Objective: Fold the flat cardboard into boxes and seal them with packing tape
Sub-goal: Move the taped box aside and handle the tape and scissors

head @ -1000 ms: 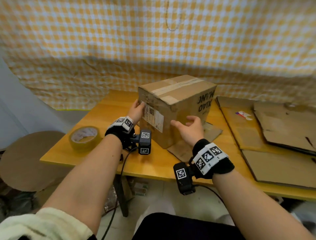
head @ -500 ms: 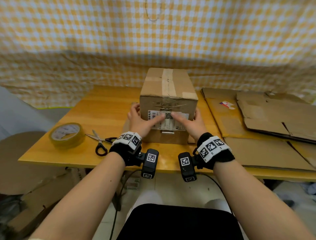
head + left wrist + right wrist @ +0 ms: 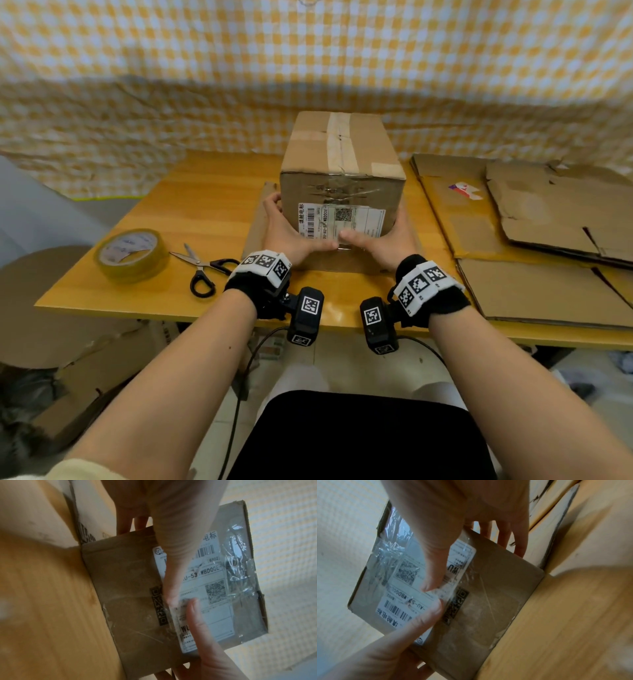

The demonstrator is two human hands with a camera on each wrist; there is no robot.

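Observation:
A taped-up cardboard box [image 3: 339,171] stands on the wooden table [image 3: 205,192], its labelled end facing me. My left hand [image 3: 294,229] grips the box's left near corner, thumb pressed flat on the shipping label [image 3: 212,588], fingers [image 3: 130,524] wrapped round the side. My right hand [image 3: 383,240] grips the right near corner the same way; its thumb [image 3: 435,566] lies on the label and its fingers [image 3: 505,538] reach round the edge. The two thumb tips almost meet. A roll of packing tape [image 3: 132,253] lies at the table's left.
Black-handled scissors [image 3: 202,270] lie between the tape and my left wrist. Flattened cardboard sheets [image 3: 513,240] are stacked on the right of the table. A flat cardboard piece [image 3: 257,222] lies under the box. A checked cloth hangs behind.
The box has been turned from a skewed stance to square, label end toward me. Both hands have come onto that end, thumbs on the label.

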